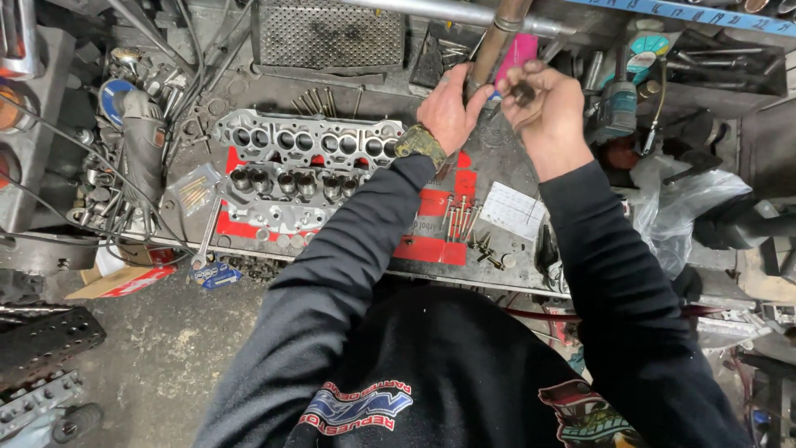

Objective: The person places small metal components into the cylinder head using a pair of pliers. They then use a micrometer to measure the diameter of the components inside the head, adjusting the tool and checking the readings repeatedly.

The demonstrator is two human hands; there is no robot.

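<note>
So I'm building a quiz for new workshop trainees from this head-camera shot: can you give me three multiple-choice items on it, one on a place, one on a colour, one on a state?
1. Where does the cylinder head lie?
A. on the workbench, left of the hands
B. on the floor
C. in the person's lap

2. What colour is the sheet under the loose bolts?
A. green
B. red
C. white

3. What is the right hand doing?
A. lying flat and empty on the bench
B. pinching a small dark part in its fingertips
C. gripping the wrench

Answers: 1 A, the grey casting rests on the bench top to the left of both hands. 2 B, red shows around and below the bolts. 3 B, its fingers close on a small dark piece, raised beside the left hand, which rests against the metal pipe.
</note>
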